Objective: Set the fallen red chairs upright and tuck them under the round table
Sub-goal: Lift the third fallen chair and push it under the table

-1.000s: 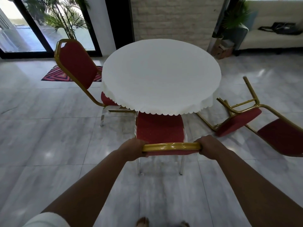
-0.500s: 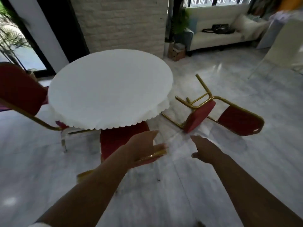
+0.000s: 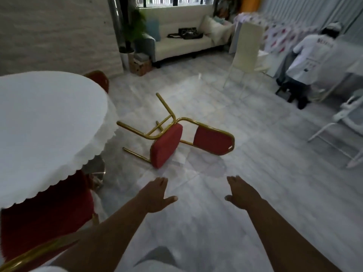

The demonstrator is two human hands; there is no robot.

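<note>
A red chair with a gold frame (image 3: 167, 146) lies on its side on the marble floor, legs pointing toward the round table (image 3: 49, 122) with the white scalloped cloth. My left hand (image 3: 157, 195) and my right hand (image 3: 241, 193) are stretched out open above the floor, short of the fallen chair and holding nothing. At the lower left a red chair (image 3: 45, 220) stands upright, tucked under the table's edge. Behind the table the top of another red chair back (image 3: 98, 79) shows.
A white sofa (image 3: 182, 46) with a black bag stands at the back beside a potted plant (image 3: 129, 36) and a cardboard box (image 3: 140, 64). A cream chair (image 3: 247, 54) and white folding chairs (image 3: 345, 122) stand at the right, near a person in white (image 3: 312, 55).
Both hands let go of the upright chair's gold backrest. The view swung right, away from the table, and the fallen chair now lies straight ahead with both hands reaching toward it.
</note>
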